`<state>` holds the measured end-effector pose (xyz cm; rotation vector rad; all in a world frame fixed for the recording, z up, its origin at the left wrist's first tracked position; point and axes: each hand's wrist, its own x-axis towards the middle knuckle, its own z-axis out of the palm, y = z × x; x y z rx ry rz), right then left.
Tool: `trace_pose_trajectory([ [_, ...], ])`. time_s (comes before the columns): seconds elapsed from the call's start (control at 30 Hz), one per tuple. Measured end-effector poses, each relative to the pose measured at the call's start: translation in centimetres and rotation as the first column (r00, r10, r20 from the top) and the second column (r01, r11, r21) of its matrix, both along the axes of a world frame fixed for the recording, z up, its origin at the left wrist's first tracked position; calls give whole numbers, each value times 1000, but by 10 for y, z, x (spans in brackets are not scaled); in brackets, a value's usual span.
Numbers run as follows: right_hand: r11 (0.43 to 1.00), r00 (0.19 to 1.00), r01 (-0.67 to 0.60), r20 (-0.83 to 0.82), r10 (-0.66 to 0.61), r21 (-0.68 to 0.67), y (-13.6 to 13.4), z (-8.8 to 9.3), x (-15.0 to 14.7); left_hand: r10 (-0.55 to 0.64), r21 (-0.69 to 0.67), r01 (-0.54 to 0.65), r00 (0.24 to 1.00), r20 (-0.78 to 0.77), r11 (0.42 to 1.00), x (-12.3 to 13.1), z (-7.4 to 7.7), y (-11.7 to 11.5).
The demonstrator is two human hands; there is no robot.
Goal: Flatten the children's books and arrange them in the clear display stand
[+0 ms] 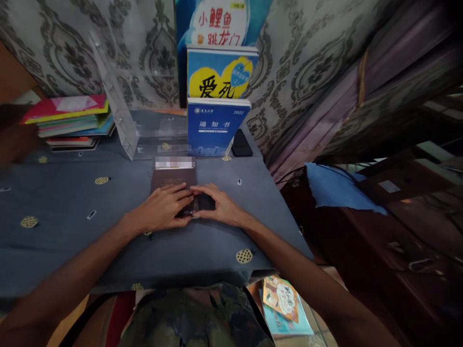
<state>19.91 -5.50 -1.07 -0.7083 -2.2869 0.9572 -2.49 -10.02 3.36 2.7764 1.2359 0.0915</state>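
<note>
A dark brown book lies on the cloth-covered table in front of me; a strip along its top is blurred out. My left hand rests flat across its cover, fingers stretched to the right and hiding much of its lower part. At the book's right edge is my right hand, its thumb and fingers curved in a C and their tips touching that edge. A dark area shows inside the curve; whether it is shadow or part of the book I cannot tell.
Behind the book stand a blue book, a yellow-and-blue book and a clear plastic rack. A phone-like black object lies beside them. Several books are stacked at the left. Below the table's front edge are booklets.
</note>
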Motion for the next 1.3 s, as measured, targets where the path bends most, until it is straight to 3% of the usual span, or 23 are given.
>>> trace_pose_trajectory([
  [0.2, 999, 996, -31, 90, 30, 19, -2, 1, 2, -1, -16, 2, 999, 53, 1000, -16, -2, 11],
  [0.4, 999, 985, -14, 171, 6, 44, -6, 0, 5, 236, 59, -242, 968, 88, 968, -50, -17, 36],
  [0.57, 994, 984, -48, 178, 30, 96, -5, 2, 5, 248, 81, -254, 965, 82, 964, -57, -25, 43],
  [0.9, 986, 984, -160, 84, 156, 44, 29, 3, 31, 322, 126, -302, 926, -195, 945, -37, 16, 26],
  [1.03, 992, 991, -120, 67, 118, 30, 36, -2, 38, 352, 153, -322, 903, -245, 934, -34, 19, 23],
  [1.17, 994, 993, -106, 64, 104, 33, 36, -1, 38, 284, 209, -244, 940, -190, 947, -32, 10, 16],
  [1.3, 993, 992, -107, 71, 103, 49, 34, -1, 37, 17, 183, -20, 1000, 16, 983, -21, -4, 2],
])
